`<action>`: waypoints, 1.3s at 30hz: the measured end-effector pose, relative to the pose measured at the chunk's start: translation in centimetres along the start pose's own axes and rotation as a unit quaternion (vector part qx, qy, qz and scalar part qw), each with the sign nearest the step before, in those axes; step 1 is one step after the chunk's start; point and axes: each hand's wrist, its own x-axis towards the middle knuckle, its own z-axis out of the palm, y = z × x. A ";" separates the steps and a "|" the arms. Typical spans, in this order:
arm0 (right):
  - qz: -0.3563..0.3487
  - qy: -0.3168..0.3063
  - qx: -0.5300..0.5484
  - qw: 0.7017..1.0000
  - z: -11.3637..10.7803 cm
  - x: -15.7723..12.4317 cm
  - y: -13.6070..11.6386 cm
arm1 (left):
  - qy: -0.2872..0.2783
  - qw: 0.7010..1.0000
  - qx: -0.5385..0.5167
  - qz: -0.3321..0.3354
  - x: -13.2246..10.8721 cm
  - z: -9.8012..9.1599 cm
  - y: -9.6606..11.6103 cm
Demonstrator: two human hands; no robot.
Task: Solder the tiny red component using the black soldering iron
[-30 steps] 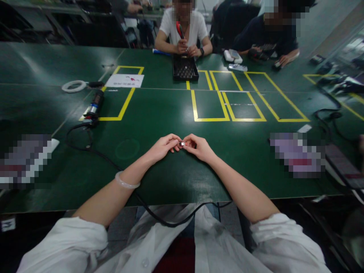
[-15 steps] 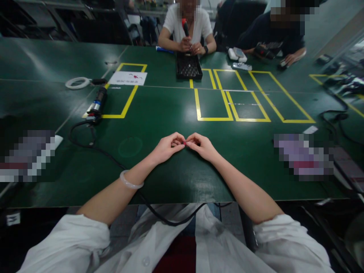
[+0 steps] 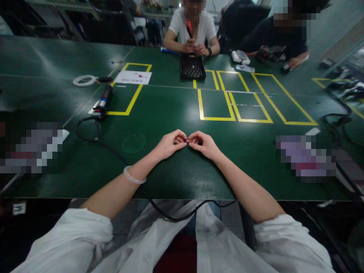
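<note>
Between my fingertips is a tiny red part (image 3: 188,140) with a pale spot on it, too small to name. My left hand (image 3: 174,144) pinches it from one side, thumb and forefinger together. From the other side my right hand (image 3: 205,144) pinches it the same way, so the two hands meet at the fingertips. Both are held over the green table (image 3: 170,178), near its front edge. A pale bangle (image 3: 134,177) circles my left wrist. My curled fingers hide part of the small piece.
A black cylindrical tool (image 3: 104,100) lies at left, its cable (image 3: 119,153) running under my left forearm. White paper (image 3: 133,77) and a white ring (image 3: 84,80) lie beyond. Opposite, a person (image 3: 193,32) works over a black tray (image 3: 192,70); another person (image 3: 278,41) sits at right.
The view has shifted slightly. More of the small red part shows between my fingertips, now with a pale spot. Both hands keep their pinch.
</note>
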 end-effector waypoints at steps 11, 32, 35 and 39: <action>0.031 0.031 -0.001 0.999 -1.0 0.1 0.8 | 0.165 0.956 0.234 0.058 0.8 -6.6 -1.1; 0.049 0.021 -0.005 0.999 -0.9 0.2 0.9 | 0.157 0.731 0.570 -0.341 -2.0 -27.9 -7.2; 0.049 0.021 0.001 0.999 -0.8 0.2 0.9 | 0.160 0.751 0.565 -0.303 -2.0 -23.8 -5.7; 0.049 0.027 -0.014 0.998 -0.9 0.2 0.9 | 0.157 0.770 0.568 -0.242 -1.2 -16.8 -3.4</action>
